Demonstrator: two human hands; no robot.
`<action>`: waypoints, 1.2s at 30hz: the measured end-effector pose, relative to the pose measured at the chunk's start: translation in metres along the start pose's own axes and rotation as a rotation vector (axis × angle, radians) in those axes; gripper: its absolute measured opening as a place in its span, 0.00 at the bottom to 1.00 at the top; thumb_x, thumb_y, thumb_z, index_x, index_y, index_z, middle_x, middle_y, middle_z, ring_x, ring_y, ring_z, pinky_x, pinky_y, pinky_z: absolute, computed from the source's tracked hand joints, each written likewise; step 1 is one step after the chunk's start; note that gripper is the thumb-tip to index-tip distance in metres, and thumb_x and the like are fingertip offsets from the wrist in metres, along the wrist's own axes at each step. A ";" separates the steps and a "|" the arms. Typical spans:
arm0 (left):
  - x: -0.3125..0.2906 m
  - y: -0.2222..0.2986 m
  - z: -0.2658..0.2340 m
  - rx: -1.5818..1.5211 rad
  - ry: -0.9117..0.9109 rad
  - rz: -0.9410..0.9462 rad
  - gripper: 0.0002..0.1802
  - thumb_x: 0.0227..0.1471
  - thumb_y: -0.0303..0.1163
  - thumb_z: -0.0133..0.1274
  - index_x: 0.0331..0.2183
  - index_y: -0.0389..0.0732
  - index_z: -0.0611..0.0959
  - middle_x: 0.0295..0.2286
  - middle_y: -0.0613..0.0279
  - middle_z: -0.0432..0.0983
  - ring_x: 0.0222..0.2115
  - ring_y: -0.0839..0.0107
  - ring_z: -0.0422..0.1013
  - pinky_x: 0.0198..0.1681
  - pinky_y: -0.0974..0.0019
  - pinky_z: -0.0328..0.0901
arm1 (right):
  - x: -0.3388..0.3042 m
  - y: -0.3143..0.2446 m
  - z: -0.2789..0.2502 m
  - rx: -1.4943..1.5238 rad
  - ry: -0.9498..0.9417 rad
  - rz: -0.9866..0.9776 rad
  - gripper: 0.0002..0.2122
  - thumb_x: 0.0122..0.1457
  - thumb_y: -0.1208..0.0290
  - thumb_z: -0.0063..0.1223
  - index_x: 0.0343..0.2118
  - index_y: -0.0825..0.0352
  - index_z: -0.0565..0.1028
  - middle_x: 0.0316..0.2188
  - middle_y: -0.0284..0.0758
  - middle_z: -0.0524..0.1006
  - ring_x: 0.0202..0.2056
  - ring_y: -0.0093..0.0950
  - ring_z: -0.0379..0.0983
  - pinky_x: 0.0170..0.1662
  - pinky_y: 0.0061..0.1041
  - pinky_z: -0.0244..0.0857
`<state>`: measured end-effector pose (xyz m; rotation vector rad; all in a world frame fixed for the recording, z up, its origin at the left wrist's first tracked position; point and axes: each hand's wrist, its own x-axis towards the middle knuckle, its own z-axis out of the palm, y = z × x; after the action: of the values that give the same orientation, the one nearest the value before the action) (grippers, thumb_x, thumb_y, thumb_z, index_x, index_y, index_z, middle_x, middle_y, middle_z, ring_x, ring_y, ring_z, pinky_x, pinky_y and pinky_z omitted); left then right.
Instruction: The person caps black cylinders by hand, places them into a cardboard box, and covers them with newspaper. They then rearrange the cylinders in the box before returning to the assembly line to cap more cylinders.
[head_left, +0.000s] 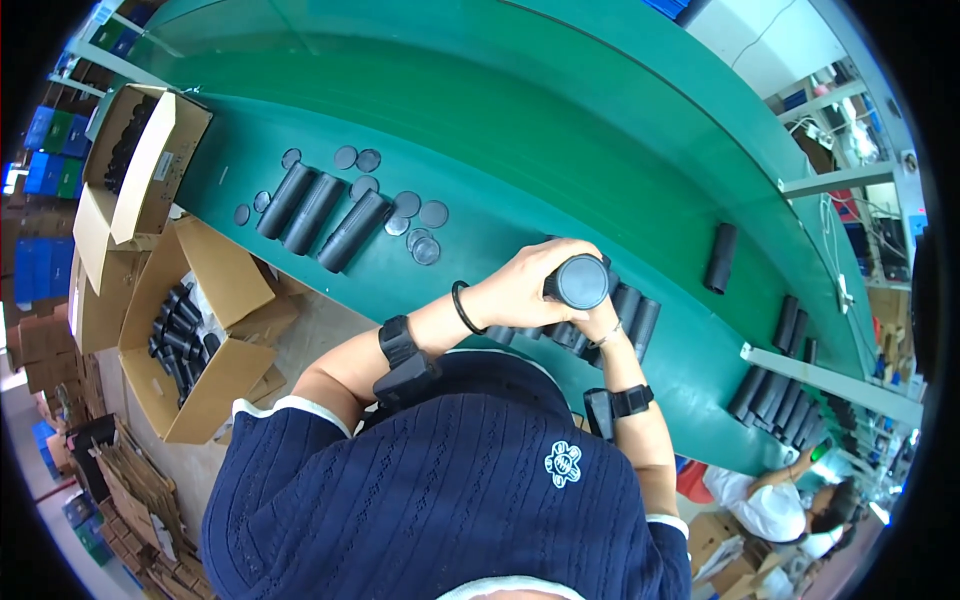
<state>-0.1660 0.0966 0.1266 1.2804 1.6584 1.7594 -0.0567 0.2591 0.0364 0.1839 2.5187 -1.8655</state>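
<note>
A black plastic tube (582, 282) stands with its round capped end turned up toward me, over the near edge of the green bench. My left hand (522, 288) wraps around its upper part, fingers and thumb closed on it. Just beneath, my right hand (600, 322) grips the same tube lower down; most of its fingers are hidden behind the tube. Several more black tubes (645, 325) lie side by side on the bench right behind and beside my hands. To the left, three black tubes (355, 230) lie among loose round black caps (434, 213).
Open cardboard boxes with black parts stand at the left: a lower box (180, 420) and a higher box (150, 170). A single black tube (720, 258) and a further tube group (775, 400) lie to the right. A metal post (840, 382) crosses there; another person (770, 505) sits beyond.
</note>
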 end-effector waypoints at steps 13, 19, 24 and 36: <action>-0.014 -0.097 0.024 0.520 0.177 -0.579 0.44 0.46 0.51 0.59 0.54 0.31 0.61 0.46 0.37 0.64 0.44 0.45 0.68 0.45 0.53 0.66 | 0.023 0.033 -0.122 0.129 0.608 0.385 0.28 0.57 0.60 0.55 0.56 0.63 0.57 0.36 0.38 0.74 0.34 0.23 0.70 0.32 0.21 0.64; -0.004 -0.101 0.036 0.321 -0.030 -0.709 0.49 0.39 0.39 0.65 0.56 0.29 0.57 0.44 0.38 0.67 0.46 0.50 0.68 0.48 0.57 0.64 | 0.030 0.143 -0.184 -0.016 0.746 0.704 0.35 0.50 0.52 0.60 0.57 0.62 0.57 0.41 0.41 0.72 0.35 0.28 0.72 0.35 0.28 0.66; -0.016 -0.070 0.007 -0.384 -0.095 -0.573 0.40 0.37 0.23 0.64 0.53 0.38 0.64 0.44 0.63 0.67 0.48 0.73 0.62 0.52 0.66 0.59 | 0.026 0.152 -0.170 -0.987 0.868 0.403 0.28 0.51 0.64 0.59 0.55 0.63 0.64 0.44 0.47 0.73 0.45 0.42 0.70 0.50 0.38 0.62; -0.033 -0.014 -0.017 0.219 -0.052 0.018 0.30 0.39 0.40 0.62 0.44 0.42 0.70 0.43 0.57 0.66 0.48 0.57 0.62 0.57 0.54 0.49 | 0.019 -0.032 0.008 -0.064 -0.080 -0.156 0.38 0.40 0.81 0.62 0.58 0.59 0.62 0.57 0.38 0.64 0.58 0.34 0.59 0.52 0.29 0.62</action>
<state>-0.1678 0.0633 0.1049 1.4264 1.8557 1.5744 -0.0797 0.2438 0.0633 -0.0880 2.6024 -1.7981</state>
